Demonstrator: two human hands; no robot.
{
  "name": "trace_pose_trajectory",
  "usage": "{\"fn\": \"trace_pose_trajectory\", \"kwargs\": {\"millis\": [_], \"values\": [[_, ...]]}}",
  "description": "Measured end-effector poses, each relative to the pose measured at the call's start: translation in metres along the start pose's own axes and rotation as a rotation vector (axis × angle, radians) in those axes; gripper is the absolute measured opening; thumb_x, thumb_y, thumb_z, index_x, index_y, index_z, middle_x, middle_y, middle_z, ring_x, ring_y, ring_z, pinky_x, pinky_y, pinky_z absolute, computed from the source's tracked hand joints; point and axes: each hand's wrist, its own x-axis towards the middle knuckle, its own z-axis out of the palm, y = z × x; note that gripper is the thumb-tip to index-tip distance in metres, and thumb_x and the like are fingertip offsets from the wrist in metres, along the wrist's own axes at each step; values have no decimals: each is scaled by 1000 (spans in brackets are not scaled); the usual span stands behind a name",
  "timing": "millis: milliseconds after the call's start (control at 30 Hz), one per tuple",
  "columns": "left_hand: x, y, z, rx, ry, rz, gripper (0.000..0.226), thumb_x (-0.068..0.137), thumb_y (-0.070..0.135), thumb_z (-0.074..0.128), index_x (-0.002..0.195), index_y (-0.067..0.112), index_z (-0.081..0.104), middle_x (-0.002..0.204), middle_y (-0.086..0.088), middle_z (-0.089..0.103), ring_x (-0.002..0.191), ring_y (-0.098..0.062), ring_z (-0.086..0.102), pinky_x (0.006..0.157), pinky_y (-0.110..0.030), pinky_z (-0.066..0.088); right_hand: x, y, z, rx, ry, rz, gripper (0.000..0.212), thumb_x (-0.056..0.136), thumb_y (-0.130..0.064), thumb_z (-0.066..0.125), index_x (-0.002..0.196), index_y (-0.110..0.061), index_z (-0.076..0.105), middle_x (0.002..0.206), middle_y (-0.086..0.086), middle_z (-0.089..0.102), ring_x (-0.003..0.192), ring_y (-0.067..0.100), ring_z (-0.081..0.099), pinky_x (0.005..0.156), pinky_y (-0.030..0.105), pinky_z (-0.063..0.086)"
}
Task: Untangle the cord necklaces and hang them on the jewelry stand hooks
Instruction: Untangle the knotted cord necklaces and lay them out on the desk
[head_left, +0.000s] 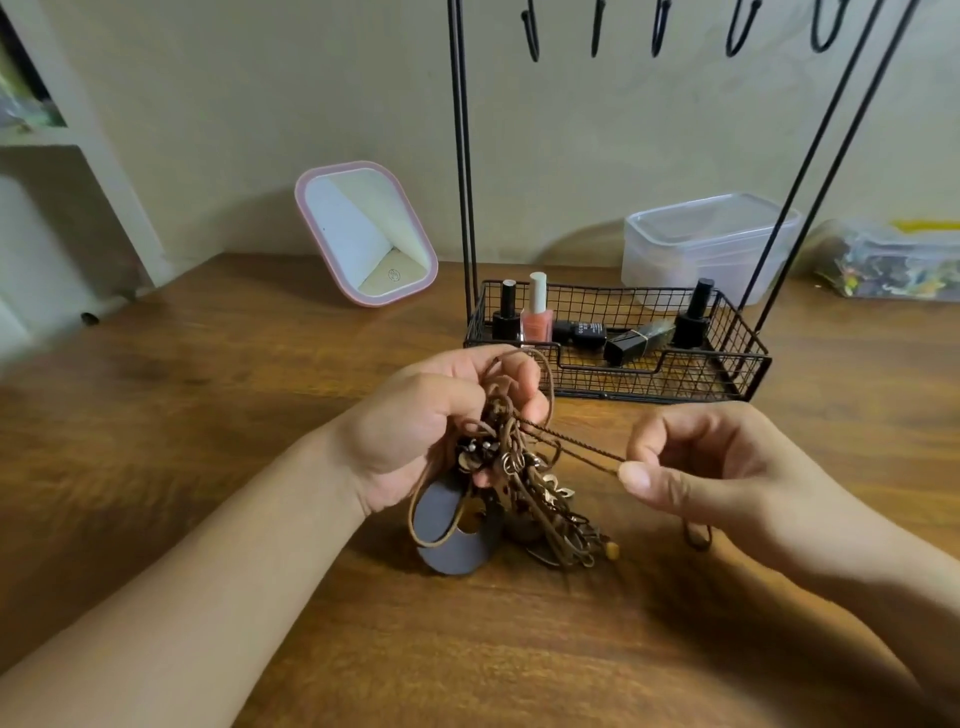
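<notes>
Left hand (421, 415) grips the tangled bundle of brown cord necklaces (511, 457), fingers curled round the upper loops, holding it above the wooden surface (218, 415). Right hand (711, 467) pinches a single cord strand (571, 447) between thumb and forefinger, the strand running taut from the bundle to the fingertips; a further loop of cord shows below this hand. Metal pendants (550, 499) and a grey ring-shaped pendant (452, 530) hang from the bundle, the lowest parts lying on or just over the surface; which cannot be told. Behind the hands stands the black wire jewelry stand (462, 156), its hooks (597, 26) bare at the top edge of the view. Basket base of the stand (675, 379) holds nail polish bottles (537, 312), some upright and some lying flat. Pink-framed mirror (363, 234) leans at the wall to the left of the stand; a clear lidded plastic container (711, 249) sits behind the basket, with a bag of mixed items (893, 265) at far right
</notes>
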Motion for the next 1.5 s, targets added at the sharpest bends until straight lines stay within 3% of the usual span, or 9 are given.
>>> {"fn": "trace_pose_trajectory", "kwargs": {"millis": [367,500,667,800,933,1033,1200,1400,1500], "values": [[-5,2,-1,228,13,-22,42,69,19,65,111,17,66,98,-4,64,79,-20,53,56,-24,41,-1,-8,-3,213,328,-183,54,79,-55,73,65,-16,39,55,-2,30,47,10,25,44,18,27],[-7,4,-3,293,-17,-24,57,67,19,76,122,15,62,111,-5,63,101,-22,62,86,-35,50,0,-8,-4,191,439,-285,50,83,-53,69,70,-18,35,56,-4,29,48,12,22,44,17,25],[-6,7,5,606,10,-24,49,73,13,85,118,17,64,111,0,70,110,-15,65,99,-32,49,-1,-10,-3,88,527,-379,28,92,-43,55,70,-29,44,51,-10,39,43,9,27,43,18,27],[-4,7,10,650,38,37,11,87,23,71,94,14,72,89,2,71,93,-17,66,92,-38,50,-2,-11,-1,37,647,-365,27,94,-39,49,68,-30,46,48,-7,38,41,9,29,41,18,28],[-6,5,9,538,14,9,25,96,21,56,96,2,73,88,-17,69,86,-28,65,85,-38,51,-1,-11,-3,-77,696,-285,26,95,-38,47,71,-27,43,49,9,55,35,18,39,38,18,31],[-3,1,7,529,71,41,29,101,12,47,114,0,70,103,-17,73,102,-30,67,97,-40,51,0,-10,-5,-111,643,-229,26,96,-37,44,77,-20,41,72,8,75,48,30,63,40,25,42],[-1,0,6,512,168,33,23,103,8,43,103,13,65,86,3,68,87,-9,65,85,-28,49,2,-6,-6,-5,570,-286,23,96,-36,47,74,-29,52,89,6,77,93,24,73,86,32,55],[-1,-4,2,453,198,8,38,95,36,51,118,11,69,113,-4,71,112,-17,63,104,-41,44,3,-9,-3,329,470,-241,22,95,-26,48,74,-18,45,87,17,74,83,36,69,69,40,55],[-3,-2,9,485,125,94,34,102,22,41,104,9,72,97,2,72,97,-10,65,89,-25,48,2,-8,-4,300,487,-213,20,85,-25,59,70,-21,47,84,17,73,75,34,67,67,38,55]]}}
